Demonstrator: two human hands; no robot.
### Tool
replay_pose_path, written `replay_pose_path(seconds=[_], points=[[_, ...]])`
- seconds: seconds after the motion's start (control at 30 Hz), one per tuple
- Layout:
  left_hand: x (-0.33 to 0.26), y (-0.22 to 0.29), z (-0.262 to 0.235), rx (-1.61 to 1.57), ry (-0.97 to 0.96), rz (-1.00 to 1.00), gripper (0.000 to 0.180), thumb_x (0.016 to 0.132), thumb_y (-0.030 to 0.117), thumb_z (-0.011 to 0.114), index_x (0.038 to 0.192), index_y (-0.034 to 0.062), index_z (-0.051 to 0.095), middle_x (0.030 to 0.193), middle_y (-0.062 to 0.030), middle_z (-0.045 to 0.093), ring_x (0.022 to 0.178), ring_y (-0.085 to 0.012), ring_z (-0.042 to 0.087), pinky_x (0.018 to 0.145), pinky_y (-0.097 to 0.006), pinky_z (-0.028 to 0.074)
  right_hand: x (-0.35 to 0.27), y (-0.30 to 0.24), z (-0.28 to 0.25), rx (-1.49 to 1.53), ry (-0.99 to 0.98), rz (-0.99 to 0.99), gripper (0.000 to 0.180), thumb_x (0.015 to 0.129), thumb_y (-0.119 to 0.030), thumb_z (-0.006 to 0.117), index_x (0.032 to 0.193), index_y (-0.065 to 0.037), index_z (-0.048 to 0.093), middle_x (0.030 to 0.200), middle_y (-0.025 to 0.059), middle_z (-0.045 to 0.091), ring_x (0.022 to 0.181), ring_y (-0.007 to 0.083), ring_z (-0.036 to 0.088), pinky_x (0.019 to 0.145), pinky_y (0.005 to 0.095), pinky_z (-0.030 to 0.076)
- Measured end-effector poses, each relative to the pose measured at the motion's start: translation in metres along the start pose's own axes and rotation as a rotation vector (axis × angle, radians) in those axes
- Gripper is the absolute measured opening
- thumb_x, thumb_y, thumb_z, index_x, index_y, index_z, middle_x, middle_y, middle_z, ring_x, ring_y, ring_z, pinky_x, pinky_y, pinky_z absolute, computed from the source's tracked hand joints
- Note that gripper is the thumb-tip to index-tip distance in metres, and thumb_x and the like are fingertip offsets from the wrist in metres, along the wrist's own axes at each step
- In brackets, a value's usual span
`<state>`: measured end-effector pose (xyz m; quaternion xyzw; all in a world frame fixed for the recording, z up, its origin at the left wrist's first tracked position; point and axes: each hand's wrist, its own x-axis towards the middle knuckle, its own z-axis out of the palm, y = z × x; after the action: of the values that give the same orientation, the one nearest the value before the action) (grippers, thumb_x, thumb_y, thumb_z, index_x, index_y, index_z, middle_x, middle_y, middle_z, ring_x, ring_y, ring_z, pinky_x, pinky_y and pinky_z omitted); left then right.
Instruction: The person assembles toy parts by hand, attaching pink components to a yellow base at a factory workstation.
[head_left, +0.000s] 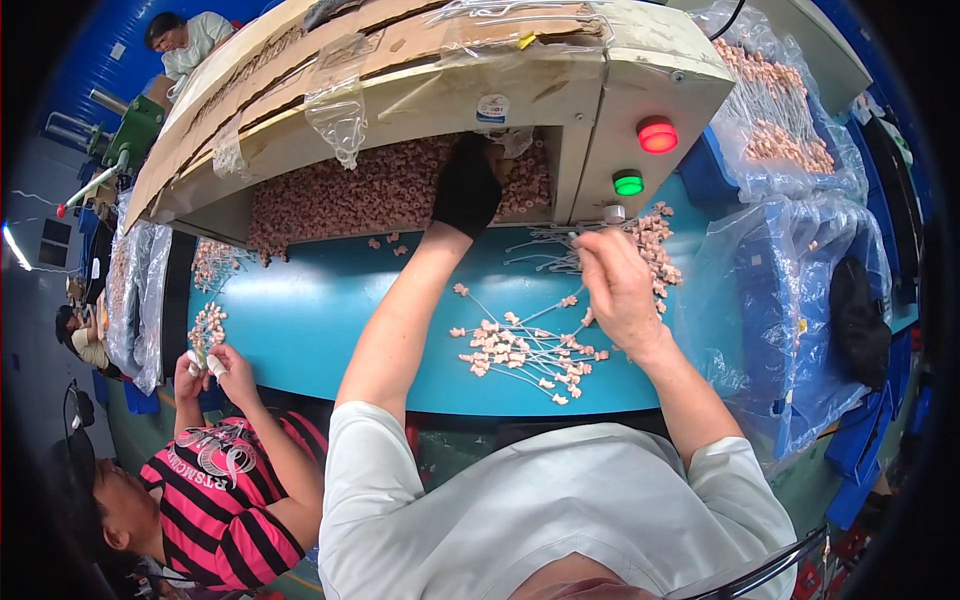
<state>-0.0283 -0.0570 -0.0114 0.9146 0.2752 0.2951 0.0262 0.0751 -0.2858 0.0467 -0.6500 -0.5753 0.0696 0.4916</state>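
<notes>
My left hand, in a black glove, reaches into the machine's opening over a heap of small pinkish pieces. Its fingers are mostly hidden there, so what they hold cannot be made out. Bare and pinched, my right hand is above the blue worktop, with the pale tip of a thin wire showing at the fingertips. Just beyond it lie more pale wires. Nearer me is a loose bunch of wires with pink ends. Another pile of pink-ended wires sits beside the right hand.
The machine carries a red light and a green light. Plastic-lined blue bins stand at the right, one with bundled wires. At the left, a co-worker in a striped shirt handles similar pieces.
</notes>
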Motion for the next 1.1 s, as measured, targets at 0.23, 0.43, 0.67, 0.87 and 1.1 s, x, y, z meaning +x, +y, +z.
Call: replay_pose_path(seconds=[0.23, 0.43, 0.67, 0.87, 1.1], points=[[-0.028, 0.029, -0.028, -1.493, 0.069, -0.8, 0.014, 0.091, 0.005, 0.056, 0.105, 0.003, 0.06, 0.094, -0.0078, 0.063, 0.082, -0.0163, 0.061, 0.072, -0.03, 0.05, 0.009, 0.0, 0.002, 0.071, 0.022, 0.117, 0.01, 0.088, 0.002, 0.055, 0.098, 0.0, 0.057, 0.08, 0.0127, 0.061, 0.074, 0.0281, 0.061, 0.066, 0.036, 0.048], [-0.032, 0.018, -0.03, -0.949, 0.032, -0.543, 0.017, 0.089, 0.002, 0.055, 0.104, 0.0052, 0.061, 0.091, -0.007, 0.062, 0.079, -0.0165, 0.062, 0.068, -0.032, 0.053, 0.004, 0.0, -0.002, 0.259, 0.282, -0.037, 0.012, 0.092, 0.003, 0.053, 0.103, 0.0, 0.057, 0.08, 0.0084, 0.062, 0.067, 0.0159, 0.06, 0.062, 0.0271, 0.047], [-0.01, 0.044, -0.023, -0.315, -0.196, -0.155, 0.019, 0.077, 0.008, 0.063, 0.096, 0.0051, 0.063, 0.087, -0.0175, 0.061, 0.089, -0.0325, 0.062, 0.075, -0.037, 0.049, -0.002, 0.004, -0.01, 0.323, 0.237, 0.076, 0.013, 0.096, 0.001, 0.048, 0.106, 0.0, 0.056, 0.086, 0.0082, 0.062, 0.079, 0.0157, 0.062, 0.073, 0.0269, 0.049], [0.002, 0.055, -0.024, -0.294, -0.363, -0.259, 0.034, 0.072, 0.017, 0.071, 0.1, 0.0038, 0.06, 0.096, -0.0204, 0.061, 0.091, -0.0334, 0.062, 0.076, -0.042, 0.051, 0.006, -0.006, -0.008, 0.077, 0.102, 0.038, 0.011, 0.089, 0.003, 0.055, 0.1, 0.001, 0.059, 0.08, 0.0115, 0.058, 0.067, 0.0235, 0.059, 0.058, 0.0322, 0.046], [-0.041, 0.053, -0.051, -1.418, -0.184, -0.566, 0.023, 0.092, -0.001, 0.053, 0.115, 0.0001, 0.056, 0.096, -0.0051, 0.062, 0.092, -0.0133, 0.061, 0.078, -0.027, 0.051, 0.014, -0.007, 0.0, -0.025, 0.025, 0.036, 0.011, 0.085, 0.002, 0.058, 0.096, 0.0, 0.06, 0.083, 0.0155, 0.058, 0.074, 0.0341, 0.06, 0.063, 0.0388, 0.048]])
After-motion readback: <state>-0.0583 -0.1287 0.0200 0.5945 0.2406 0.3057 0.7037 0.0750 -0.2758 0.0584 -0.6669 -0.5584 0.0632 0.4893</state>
